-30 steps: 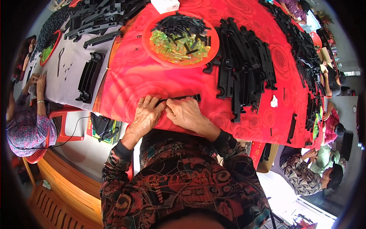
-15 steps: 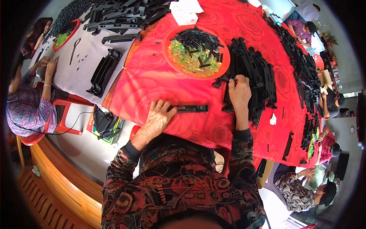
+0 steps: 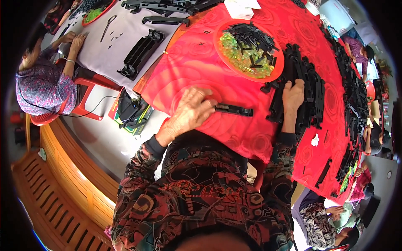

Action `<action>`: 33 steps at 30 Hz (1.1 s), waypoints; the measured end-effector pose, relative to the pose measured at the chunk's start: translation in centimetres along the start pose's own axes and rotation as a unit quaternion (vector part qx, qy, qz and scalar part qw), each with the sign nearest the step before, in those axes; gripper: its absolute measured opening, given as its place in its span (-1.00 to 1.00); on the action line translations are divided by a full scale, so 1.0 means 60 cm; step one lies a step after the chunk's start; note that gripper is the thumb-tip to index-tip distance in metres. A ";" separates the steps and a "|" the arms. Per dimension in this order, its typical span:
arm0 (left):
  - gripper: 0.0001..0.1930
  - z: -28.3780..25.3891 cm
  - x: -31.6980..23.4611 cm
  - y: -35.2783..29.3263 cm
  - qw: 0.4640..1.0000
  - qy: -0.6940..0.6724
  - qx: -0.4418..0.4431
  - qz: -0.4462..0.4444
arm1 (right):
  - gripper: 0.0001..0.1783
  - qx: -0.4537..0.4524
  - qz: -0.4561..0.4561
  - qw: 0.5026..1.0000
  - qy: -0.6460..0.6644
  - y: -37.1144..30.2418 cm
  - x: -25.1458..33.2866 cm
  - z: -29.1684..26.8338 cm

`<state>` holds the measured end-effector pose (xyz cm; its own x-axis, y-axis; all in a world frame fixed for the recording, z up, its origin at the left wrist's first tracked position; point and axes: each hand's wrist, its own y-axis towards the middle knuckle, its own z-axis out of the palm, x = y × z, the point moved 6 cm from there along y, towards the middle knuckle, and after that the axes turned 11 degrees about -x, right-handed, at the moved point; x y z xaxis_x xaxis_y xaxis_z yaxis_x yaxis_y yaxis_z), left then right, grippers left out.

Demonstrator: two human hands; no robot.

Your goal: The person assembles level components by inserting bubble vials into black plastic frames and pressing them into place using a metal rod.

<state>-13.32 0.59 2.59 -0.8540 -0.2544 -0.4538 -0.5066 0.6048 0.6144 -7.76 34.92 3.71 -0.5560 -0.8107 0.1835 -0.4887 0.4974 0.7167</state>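
A narrow black plastic bar lies in front of me on the red cloth. My left hand is at its left end, fingers bent and slightly smeared, covering that end. To the right, my right hand rests on a pile of long black plastic bars, its fingers curled round one at the pile's left side; that piece is mostly hidden. Beyond both hands stands an orange-red plate with small black strips and yellow-green translucent pieces.
A red rose-patterned cloth covers my table. On the adjoining grey-covered table are black bars and scissors. More black bars line the far right. A co-worker sits at left; other people are at right.
The view has shifted, so the table appears further right. My left hand has risen slightly and its fingers have bent more. My right hand stays at the pile.
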 end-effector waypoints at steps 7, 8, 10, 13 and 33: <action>-0.89 -0.074 0.062 0.003 0.967 -0.128 -0.166 -0.148 | -0.78 -0.119 0.105 0.913 0.376 -0.024 0.013 -0.137; -0.89 -0.074 0.073 -0.002 0.958 -0.143 -0.163 -0.186 | -0.78 -0.116 0.108 0.913 0.376 -0.027 0.022 -0.157; -0.89 -0.074 0.085 -0.008 0.948 -0.151 -0.155 -0.234 | -0.79 0.062 0.186 0.856 0.479 -0.041 0.059 -0.162; -0.85 -0.070 0.089 -0.011 0.948 -0.160 -0.127 -0.246 | -0.78 0.205 0.195 0.810 0.514 -0.078 0.086 -0.150; -0.45 -0.048 0.078 -0.010 0.906 -0.310 -0.055 -0.284 | -0.78 0.361 0.138 0.758 0.525 -0.129 0.150 -0.097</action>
<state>-17.35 -3.15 1.95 -0.2383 -0.0082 -0.9712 -0.8814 0.4219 0.2126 -5.06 21.95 3.72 -0.0481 -0.2541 0.9660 -0.9028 0.4248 0.0668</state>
